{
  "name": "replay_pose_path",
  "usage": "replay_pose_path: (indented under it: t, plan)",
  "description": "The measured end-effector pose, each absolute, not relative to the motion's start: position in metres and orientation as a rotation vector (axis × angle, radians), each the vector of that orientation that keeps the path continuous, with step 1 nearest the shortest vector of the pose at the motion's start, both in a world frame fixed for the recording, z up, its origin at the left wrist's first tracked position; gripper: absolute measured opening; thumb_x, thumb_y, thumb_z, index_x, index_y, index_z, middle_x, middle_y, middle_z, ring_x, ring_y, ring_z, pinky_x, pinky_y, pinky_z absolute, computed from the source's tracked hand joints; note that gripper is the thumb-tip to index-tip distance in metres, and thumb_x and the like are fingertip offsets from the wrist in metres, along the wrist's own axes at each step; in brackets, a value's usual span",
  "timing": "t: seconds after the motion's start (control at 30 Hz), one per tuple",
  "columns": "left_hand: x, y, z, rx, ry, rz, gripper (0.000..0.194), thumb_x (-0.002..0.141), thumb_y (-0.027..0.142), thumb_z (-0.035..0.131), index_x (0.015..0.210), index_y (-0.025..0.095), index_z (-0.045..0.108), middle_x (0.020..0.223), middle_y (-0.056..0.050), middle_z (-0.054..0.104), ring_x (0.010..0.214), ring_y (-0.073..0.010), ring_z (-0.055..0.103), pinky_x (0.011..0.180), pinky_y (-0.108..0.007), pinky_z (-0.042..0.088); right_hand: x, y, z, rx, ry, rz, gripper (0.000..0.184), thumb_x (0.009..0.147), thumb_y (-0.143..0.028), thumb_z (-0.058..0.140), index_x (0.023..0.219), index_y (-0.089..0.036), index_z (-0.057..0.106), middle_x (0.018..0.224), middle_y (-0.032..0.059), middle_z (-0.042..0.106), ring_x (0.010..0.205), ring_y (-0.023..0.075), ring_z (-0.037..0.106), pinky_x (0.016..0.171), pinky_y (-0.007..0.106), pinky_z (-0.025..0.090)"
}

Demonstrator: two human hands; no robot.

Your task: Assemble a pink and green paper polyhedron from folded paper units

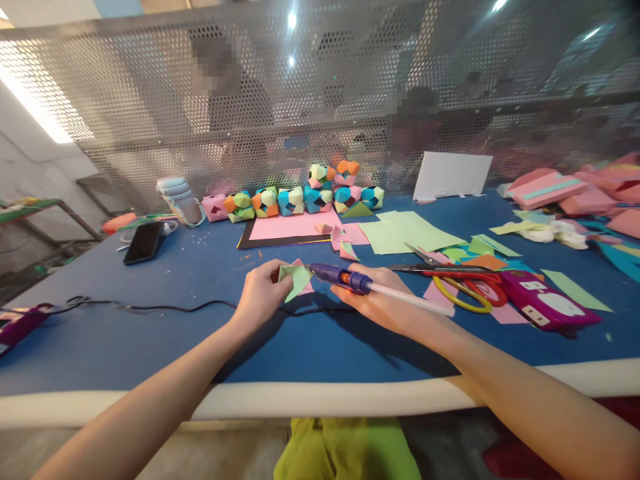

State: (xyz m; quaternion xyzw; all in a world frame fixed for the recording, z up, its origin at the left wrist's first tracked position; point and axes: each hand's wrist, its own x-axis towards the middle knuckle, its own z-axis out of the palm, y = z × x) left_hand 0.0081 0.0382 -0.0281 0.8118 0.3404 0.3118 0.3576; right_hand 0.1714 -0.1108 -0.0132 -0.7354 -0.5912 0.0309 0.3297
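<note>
Above the middle of the blue table (165, 347), my left hand (263, 290) pinches a folded paper piece (295, 280) with green and pink faces. My right hand (375, 300) is wrapped round a purple glue gun (340, 275), a clear glue stick (410, 298) jutting from its back end. The gun's nozzle points left and meets or nearly meets the paper's right edge; I cannot tell whether it touches. Behind my hands lie small pink and green folded pieces (346, 248) beside a pink sheet (295, 225) on a black board.
Several folded paper balls (291, 201) stand along a perforated metal screen (320, 87). Green sheets (410, 232), scissors (470, 293) and a purple pouch (547, 300) lie right. A phone (144, 243), a bottle (179, 200) and a black cable (170, 307) are left. People show behind the screen.
</note>
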Motion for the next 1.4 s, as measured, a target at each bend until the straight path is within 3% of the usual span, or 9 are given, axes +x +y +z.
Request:
replay_pose_path:
  t: [0.2,0.37,0.63,0.77,0.87,1.0,1.2,1.4]
  plan:
    - [0.009,0.033,-0.020,1.896,0.857,0.798,0.023,0.063,0.024,0.055,0.078,0.013,0.068,0.062,0.002,0.058,0.057,-0.0110,0.048,0.052,-0.021,0.034,0.186,-0.097,-0.022,-1.798,-1.368,0.172,0.027,0.085,-0.040,0.057,0.098,-0.020,0.069,0.088,0.0048,0.073,0.079,0.0222,0.067,0.067,0.030,0.048]
    - [0.012,0.015,-0.010,1.720,0.840,0.759,0.018,0.061,0.025,0.060,0.073,0.013,0.067,0.061,0.002,0.060,0.056,-0.0118,0.053,0.053,-0.022,0.038,0.202,-0.073,-0.038,-1.953,-1.491,0.097,0.029,0.090,-0.039,0.052,0.103,-0.018,0.068,0.104,0.0099,0.072,0.095,0.0261,0.067,0.074,0.030,0.048]
    - [0.010,0.009,-0.014,1.520,0.712,0.728,0.025,0.065,0.029,0.068,0.084,0.012,0.067,0.073,-0.005,0.070,0.064,-0.0167,0.063,0.063,-0.027,0.047,0.209,-0.096,-0.008,-2.283,-1.619,0.035,0.033,0.089,-0.047,0.051,0.079,-0.018,0.065,0.094,0.0118,0.071,0.088,0.0258,0.065,0.068,0.029,0.042]
    - [0.009,0.007,-0.015,1.570,0.739,0.801,0.023,0.064,0.029,0.068,0.080,0.013,0.066,0.073,-0.002,0.067,0.065,-0.0140,0.059,0.060,-0.024,0.043,0.195,-0.127,0.018,-2.262,-1.479,0.119,0.035,0.089,-0.038,0.048,0.060,-0.020,0.051,0.059,0.0016,0.057,0.060,0.0166,0.055,0.056,0.028,0.034]
    - [0.010,0.001,-0.014,1.629,0.769,0.837,0.021,0.064,0.030,0.067,0.076,0.014,0.064,0.069,0.000,0.063,0.062,-0.0118,0.054,0.055,-0.021,0.039,0.178,-0.128,0.016,-1.851,-1.470,0.488,0.032,0.088,-0.045,0.050,0.068,-0.020,0.053,0.062,-0.0018,0.054,0.057,0.0123,0.051,0.054,0.025,0.037]
    - [0.012,-0.007,-0.017,1.679,0.754,0.831,0.021,0.066,0.032,0.067,0.076,0.015,0.061,0.065,0.003,0.059,0.058,-0.0101,0.049,0.053,-0.020,0.038,0.159,-0.107,-0.007,-1.573,-1.330,0.485,0.027,0.081,-0.044,0.060,0.088,-0.018,0.056,0.080,0.0020,0.062,0.068,0.0131,0.056,0.060,0.025,0.046]
    - [0.016,-0.011,-0.024,1.729,0.722,0.754,0.022,0.068,0.035,0.068,0.075,0.016,0.059,0.064,0.003,0.057,0.057,-0.0095,0.048,0.051,-0.020,0.037,0.149,-0.094,-0.024,-1.417,-1.269,0.530,0.013,0.082,-0.029,0.056,0.073,-0.020,0.052,0.059,-0.0039,0.053,0.052,0.0097,0.049,0.048,0.021,0.044]
    - [0.015,-0.013,-0.018,1.679,0.672,0.716,0.023,0.072,0.037,0.066,0.080,0.015,0.062,0.065,0.003,0.058,0.055,-0.0083,0.046,0.049,-0.019,0.037,0.150,-0.096,-0.022,-1.459,-1.285,0.409,0.017,0.082,-0.028,0.057,0.069,-0.019,0.052,0.061,-0.0023,0.055,0.054,0.0098,0.051,0.048,0.021,0.043]
